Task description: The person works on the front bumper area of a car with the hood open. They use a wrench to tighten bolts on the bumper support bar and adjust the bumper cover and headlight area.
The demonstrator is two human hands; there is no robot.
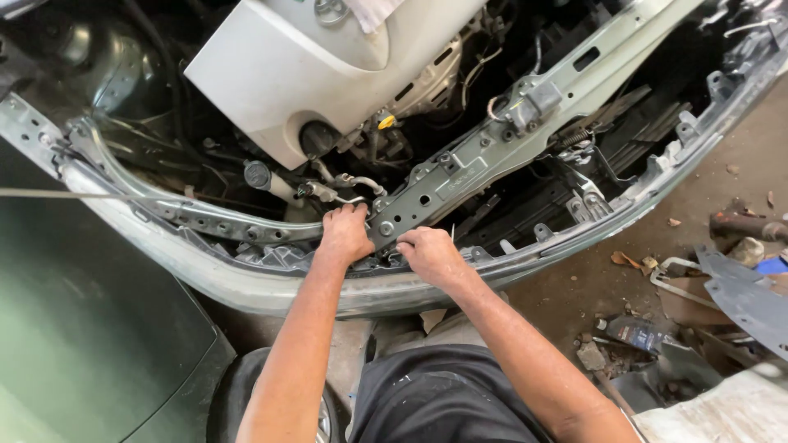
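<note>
Head view, looking down into an open engine bay. Left hand (pixel 345 232) curled over the near end of a grey metal crossbar (pixel 484 152), fingers bent around its edge, gripping. Right hand (pixel 430 254) just beside it, knuckles up, fingers folded down onto the same end of the bar and the bumper frame (pixel 624 205) beneath; whether anything small sits inside that fist, cannot tell. Crossbar running diagonally from the hands up toward the far right, across the front of the bay, latch block (pixel 533 102) near its middle.

Risks, as a judgement: pinched fingers between bar and frame if the bar drops or shifts suddenly; cuts from stamped sheet-metal edges on bare skin; snagging the thin hose (pixel 349 182) lying just behind the left hand; tripping on loose scraps (pixel 628 332) scattered over the floor to the right.

Counts: two hands, one crossbar, one white engine cover (pixel 287 70), one yellow cap (pixel 386 122), one black round cap (pixel 257 174), one green body panel (pixel 82 328) at lower left.
</note>
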